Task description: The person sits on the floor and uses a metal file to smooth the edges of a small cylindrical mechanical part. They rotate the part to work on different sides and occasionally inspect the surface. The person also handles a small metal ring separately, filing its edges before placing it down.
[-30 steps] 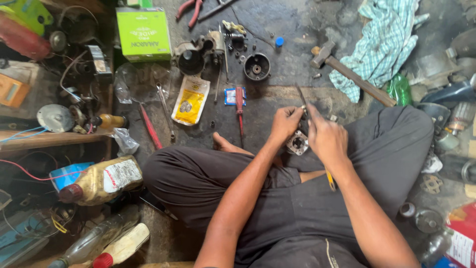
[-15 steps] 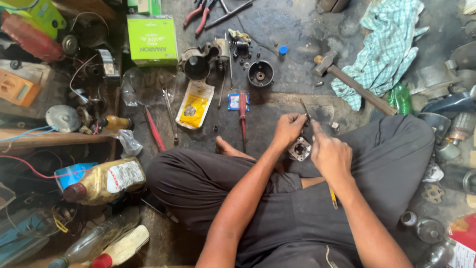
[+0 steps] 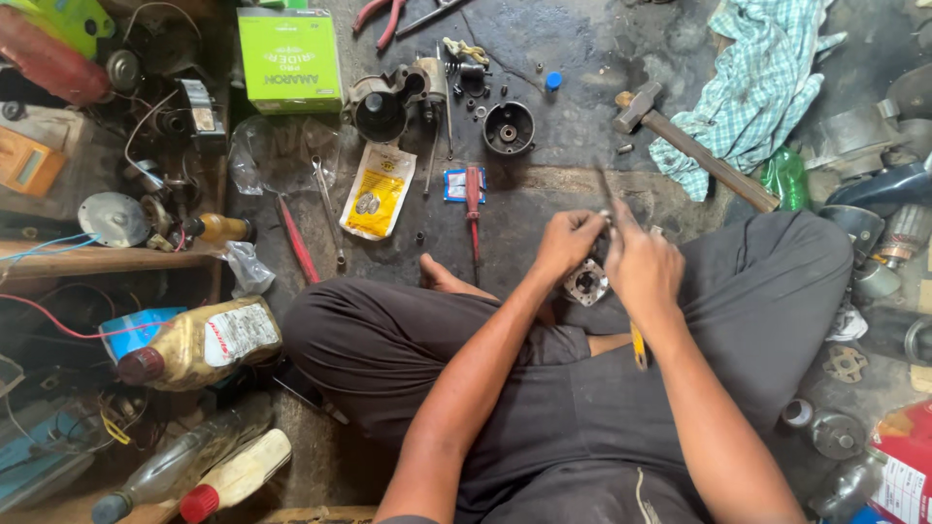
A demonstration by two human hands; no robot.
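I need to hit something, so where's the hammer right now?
The hammer lies on the floor at upper right of the head view, its handle partly under the checked cloth, beyond the right hand.

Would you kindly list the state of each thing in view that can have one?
Left hand: closed on a small round metal part.
Right hand: gripping a thin tool, tip up.
Hammer: lying flat on the floor.
Red screwdriver: lying flat, untouched.
Green box: closed.
Oil jug: on its side, capped.
Checked cloth: crumpled.
Yellow packet: lying flat.
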